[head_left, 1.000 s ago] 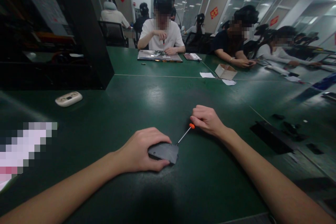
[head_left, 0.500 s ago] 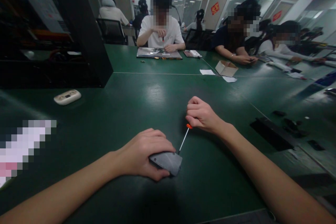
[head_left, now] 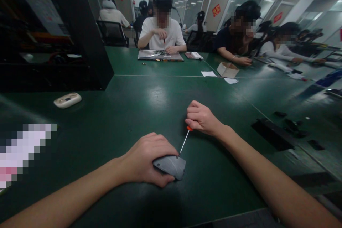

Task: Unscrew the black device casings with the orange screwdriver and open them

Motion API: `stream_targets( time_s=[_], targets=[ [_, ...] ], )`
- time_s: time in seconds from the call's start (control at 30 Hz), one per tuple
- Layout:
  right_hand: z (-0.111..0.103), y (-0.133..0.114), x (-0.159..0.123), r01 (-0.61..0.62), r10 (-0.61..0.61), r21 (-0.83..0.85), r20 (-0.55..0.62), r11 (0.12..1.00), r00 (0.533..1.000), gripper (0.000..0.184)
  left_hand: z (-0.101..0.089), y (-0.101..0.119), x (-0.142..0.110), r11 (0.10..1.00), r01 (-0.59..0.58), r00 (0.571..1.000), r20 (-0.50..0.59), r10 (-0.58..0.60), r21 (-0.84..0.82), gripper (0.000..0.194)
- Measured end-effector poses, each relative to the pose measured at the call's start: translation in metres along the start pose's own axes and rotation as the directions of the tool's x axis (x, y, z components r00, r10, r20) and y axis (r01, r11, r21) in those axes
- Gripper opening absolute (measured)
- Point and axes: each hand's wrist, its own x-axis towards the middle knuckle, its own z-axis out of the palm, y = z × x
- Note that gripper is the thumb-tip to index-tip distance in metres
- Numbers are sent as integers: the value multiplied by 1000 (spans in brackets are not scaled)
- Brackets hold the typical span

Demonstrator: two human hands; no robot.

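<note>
My left hand (head_left: 148, 156) wraps round a small grey wedge-shaped housing (head_left: 172, 166), holding it low over or on the green table; its underside is hidden. Small dark screw holes or screws show on the housing's upper face. In a closed fist, my right hand (head_left: 201, 117) grips a screwdriver (head_left: 184, 143) by its orange handle, mostly covered by the fingers. The metal shaft slants down to the left, and its tip is at the hole near the housing's far edge.
A white oval case (head_left: 67, 100) lies left, below a black frame (head_left: 103, 60). An open box (head_left: 227, 70) and white papers (head_left: 208, 73) sit farther back. Dark parts (head_left: 272, 133) lie on the right. Across the table, a person in a white shirt (head_left: 175, 32) works at a flat panel.
The screwdriver tip has shifted slightly left, from beside the housing's far edge onto the hole there. My right hand moved a little left with it. My left hand keeps its hold.
</note>
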Motion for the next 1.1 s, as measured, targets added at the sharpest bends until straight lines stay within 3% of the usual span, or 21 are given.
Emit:
stream_targets(
  time_s=[0.07,0.2,0.37,0.57,0.73,0.8,0.97,1.1],
  targets=[
    [-5,-7,3,37,-43,-106,-55,994,998,46,0,2,1,999,38,999,-13,-39,-21,43],
    [-6,-19,4,83,-68,-178,87,980,994,48,-2,2,1,995,92,995,-28,-93,-28,42],
    [3,-15,-1,-40,47,-72,110,997,993,51,-4,-3,0,997,70,998,-9,-70,-30,43],
    [18,-12,-6,-173,139,146,218,974,966,55,-5,-5,-2,999,36,999,-9,-36,-39,46],
    [12,-12,-10,-260,190,178,334,949,923,58,-2,-6,-4,999,43,997,-57,-44,-15,48],
    [5,-13,-11,-250,194,138,329,958,924,59,-1,-5,-4,998,63,996,-70,-63,-1,48],
    [-7,-18,-11,-183,193,-75,181,980,964,57,-2,-4,-4,996,90,995,-51,-89,21,46],
    [3,-21,-9,-216,215,-21,217,976,952,59,-2,-5,-4,995,102,993,-51,-102,5,48]
  ],
)
